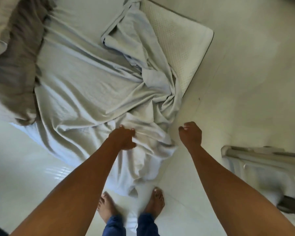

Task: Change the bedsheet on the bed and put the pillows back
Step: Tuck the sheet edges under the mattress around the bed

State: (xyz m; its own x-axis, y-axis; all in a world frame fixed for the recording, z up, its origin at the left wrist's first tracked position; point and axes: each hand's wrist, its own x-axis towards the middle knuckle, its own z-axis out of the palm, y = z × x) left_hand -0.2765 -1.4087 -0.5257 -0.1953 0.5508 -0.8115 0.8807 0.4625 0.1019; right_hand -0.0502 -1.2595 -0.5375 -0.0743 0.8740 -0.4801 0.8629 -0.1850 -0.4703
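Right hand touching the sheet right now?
Apart. The head view shows a strip of bare floor between the right hand, fingers curled on nothing, and the nearest bunched edge of the sheet.

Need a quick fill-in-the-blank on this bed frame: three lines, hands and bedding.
1. The left hand grips the ___.
2. The right hand is curled and holds ___.
3. The mattress corner beyond the right hand lies ___ (bare/covered).

Missing words: sheet; nothing; bare.
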